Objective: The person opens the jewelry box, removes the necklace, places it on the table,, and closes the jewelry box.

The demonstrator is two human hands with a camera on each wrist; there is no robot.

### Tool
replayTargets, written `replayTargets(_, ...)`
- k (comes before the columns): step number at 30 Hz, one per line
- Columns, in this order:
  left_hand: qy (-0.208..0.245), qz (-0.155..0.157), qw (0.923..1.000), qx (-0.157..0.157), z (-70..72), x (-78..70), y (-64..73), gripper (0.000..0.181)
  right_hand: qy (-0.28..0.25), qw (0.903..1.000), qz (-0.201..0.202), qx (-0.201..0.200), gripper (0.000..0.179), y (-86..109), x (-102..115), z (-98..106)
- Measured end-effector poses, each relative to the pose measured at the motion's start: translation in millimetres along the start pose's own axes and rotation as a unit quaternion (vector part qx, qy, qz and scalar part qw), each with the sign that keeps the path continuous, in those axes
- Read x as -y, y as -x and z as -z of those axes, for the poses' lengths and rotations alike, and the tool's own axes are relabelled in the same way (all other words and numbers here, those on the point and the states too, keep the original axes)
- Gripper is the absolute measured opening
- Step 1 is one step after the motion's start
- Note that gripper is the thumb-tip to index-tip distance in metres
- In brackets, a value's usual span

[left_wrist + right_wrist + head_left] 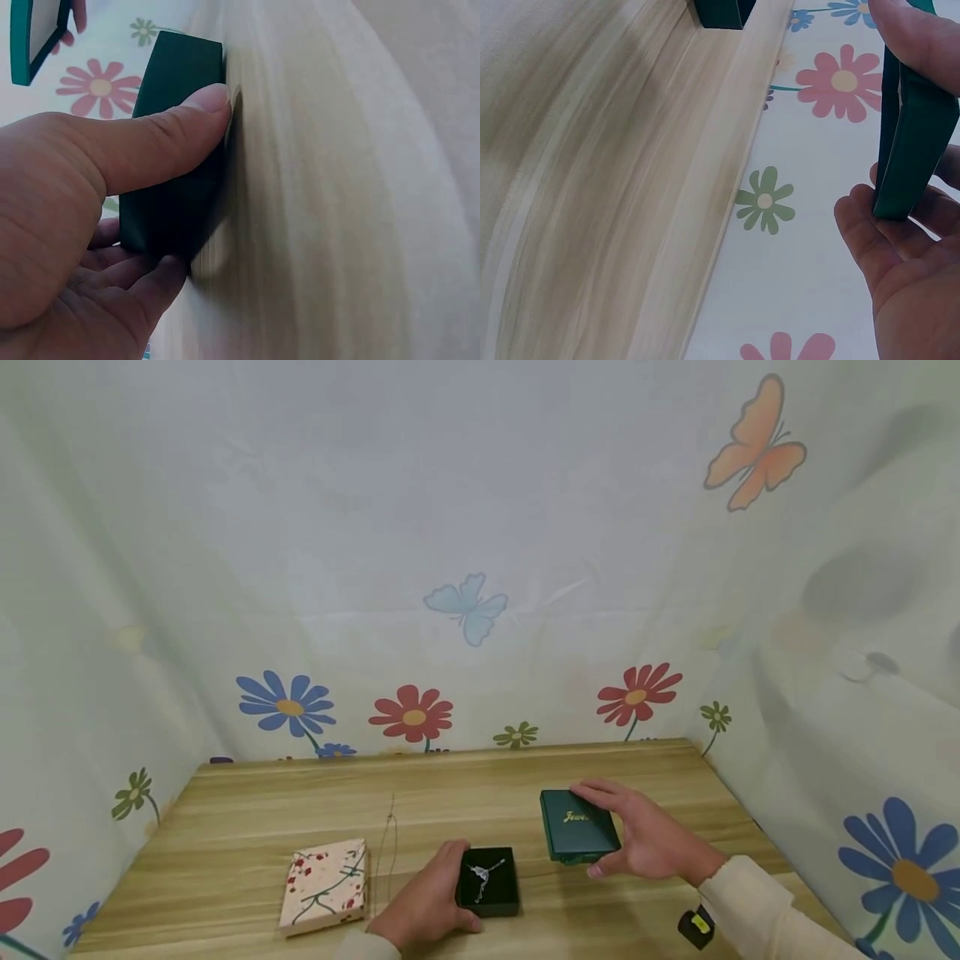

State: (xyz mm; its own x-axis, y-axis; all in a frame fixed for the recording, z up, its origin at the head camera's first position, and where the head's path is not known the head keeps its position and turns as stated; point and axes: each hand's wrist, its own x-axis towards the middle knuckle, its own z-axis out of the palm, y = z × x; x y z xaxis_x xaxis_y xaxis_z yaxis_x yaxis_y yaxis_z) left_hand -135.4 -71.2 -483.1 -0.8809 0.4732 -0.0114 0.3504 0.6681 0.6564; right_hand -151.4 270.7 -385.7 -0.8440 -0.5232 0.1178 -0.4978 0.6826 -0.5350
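On the wooden table sits the dark green base of a jewelry box [504,893], open at the top, with a silver necklace [480,878] on its black lining. My left hand [431,897] grips this base by its left side; in the left wrist view the thumb [161,142] lies along one side wall and fingers curl at the other end. My right hand [648,835] holds the green box lid [577,825] by its edges, raised above the table to the right of the base. Gold lettering shows on the lid's top, partly covered by my fingers.
Left of my left hand lies a cream floral box [326,885]. A thin cord [390,835] stretches across the table [300,793] beside it. Near my right sleeve is a small black item with a yellow patch [697,927]. Flower-printed fabric [465,677] encloses the table's back and sides.
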Motion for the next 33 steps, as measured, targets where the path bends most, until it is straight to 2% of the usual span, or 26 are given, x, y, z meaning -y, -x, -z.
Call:
replayTargets(8, 0.016, 0.006, 0.9996, -0.024, -5.7, 0.9, 2.1, 0.110, -0.012, 0.9996, -0.026, 0.001, 0.099, 3.1, -1, -3)
replayTargets(12, 0.016, 0.003, 0.9996, -0.022, -4.1, 0.3, 1.6, 0.109, -0.015, 0.9993, -0.033, 0.001, 0.099, 4.8, -3, -4)
replayTargets(22, 0.027, 0.022, 0.9993, -0.010, -5.8, 1.2, 0.7, 0.110, -0.030, 0.9989, -0.033, 0.010, 0.099, 6.0, -13, -14)
replayTargets(33, 0.028, 0.019, 0.9992, -0.019, -7.4, 3.0, 0.9, 0.111, -0.034, 0.9984, -0.042, 0.017, 0.099, 8.0, -25, -25)
